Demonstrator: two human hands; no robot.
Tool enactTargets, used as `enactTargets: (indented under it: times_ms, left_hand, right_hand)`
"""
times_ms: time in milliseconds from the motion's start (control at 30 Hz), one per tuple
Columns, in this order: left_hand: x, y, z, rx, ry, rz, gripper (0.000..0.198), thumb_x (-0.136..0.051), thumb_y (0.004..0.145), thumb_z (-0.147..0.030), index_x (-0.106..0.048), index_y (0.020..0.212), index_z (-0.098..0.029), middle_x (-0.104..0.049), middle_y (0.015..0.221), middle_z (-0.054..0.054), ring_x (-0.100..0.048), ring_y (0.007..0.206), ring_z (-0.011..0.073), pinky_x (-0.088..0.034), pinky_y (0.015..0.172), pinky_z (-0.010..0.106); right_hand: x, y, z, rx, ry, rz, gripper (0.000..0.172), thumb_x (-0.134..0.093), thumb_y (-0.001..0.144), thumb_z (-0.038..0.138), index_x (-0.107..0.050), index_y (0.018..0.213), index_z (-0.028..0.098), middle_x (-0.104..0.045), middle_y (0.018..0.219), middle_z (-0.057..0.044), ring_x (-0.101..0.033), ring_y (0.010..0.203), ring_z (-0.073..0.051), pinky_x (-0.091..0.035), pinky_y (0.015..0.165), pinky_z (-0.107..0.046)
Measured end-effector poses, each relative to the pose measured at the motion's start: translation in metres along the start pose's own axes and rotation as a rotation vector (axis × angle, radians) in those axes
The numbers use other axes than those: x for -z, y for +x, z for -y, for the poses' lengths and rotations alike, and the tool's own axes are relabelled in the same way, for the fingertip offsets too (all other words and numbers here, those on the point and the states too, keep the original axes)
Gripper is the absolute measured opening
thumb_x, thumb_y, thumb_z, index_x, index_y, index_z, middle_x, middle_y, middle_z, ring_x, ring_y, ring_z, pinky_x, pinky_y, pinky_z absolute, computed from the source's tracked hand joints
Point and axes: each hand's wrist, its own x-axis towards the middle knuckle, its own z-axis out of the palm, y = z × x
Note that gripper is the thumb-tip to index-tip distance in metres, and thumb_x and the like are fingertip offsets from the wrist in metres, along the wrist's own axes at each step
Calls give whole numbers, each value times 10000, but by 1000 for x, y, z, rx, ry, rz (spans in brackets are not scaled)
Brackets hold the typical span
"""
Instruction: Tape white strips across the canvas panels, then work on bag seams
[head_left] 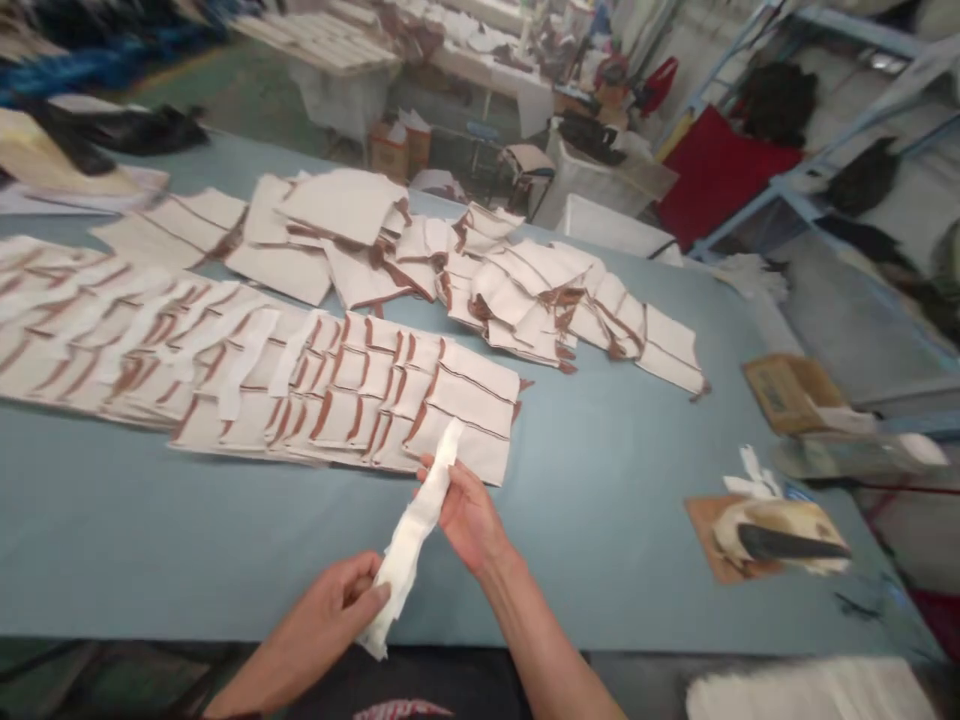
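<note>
A thin stack of white fabric strips (414,530) slants between my two hands over the near edge of the table. My left hand (349,598) pinches its lower end between thumb and fingers. Around the upper end, my right hand (463,505) is closed, with its fingertips behind the strips. Just beyond lies an overlapping row of cream fabric panels (465,410) with brown edging. Several loose white strips (247,365) rest across the left part of that row.
More cream panels (525,280) are heaped farther back on the blue-green table (615,500). At the right an iron (784,535) stands on a brown pad, near a cardboard box (791,392). Another iron (67,150) is at the far left. A shelf rack (810,200) rises behind.
</note>
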Motion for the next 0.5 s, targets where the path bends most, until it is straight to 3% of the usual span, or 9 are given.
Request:
enactTargets:
  times_ms: [133,233,400,500]
  left_hand:
    - [3,39,5,49,60,200,588,-817,732,-757,-611,751,-206,-546,624,-45,-464,593,155,-344,585,258]
    - [-3,62,7,97,116,313,524,-806,772,-692,-628,776,-199,-593,625,-41,-486,582,146,-343,579,245]
    - [-27,91,4,171,229,461,484,-815,760,-641,-688,816,-177,-636,660,-26,-504,583,150,-344,559,251]
    - [-47,117,10,187,280,473,507,-835,708,-659,-683,797,-184,-651,675,-20,-529,598,165,-373,568,268]
  right_hand:
    - [37,-10,0,94,52,-187,164,-754,896,315,-792,1023,219,-863,1088,-53,-801,963,-258,-688,944,-427]
    - [68,-21,1,138,111,-287,175,-682,933,310,-802,1023,219,-854,1005,-62,-795,987,-273,-679,957,-433]
    - [116,-29,2,201,206,-382,189,-637,963,285,-786,1056,217,-850,1049,-55,-797,977,-240,-681,938,-380]
    - [145,-22,11,238,226,-420,163,-640,953,268,-760,1049,213,-850,1034,-51,-802,960,-231,-687,932,-371]
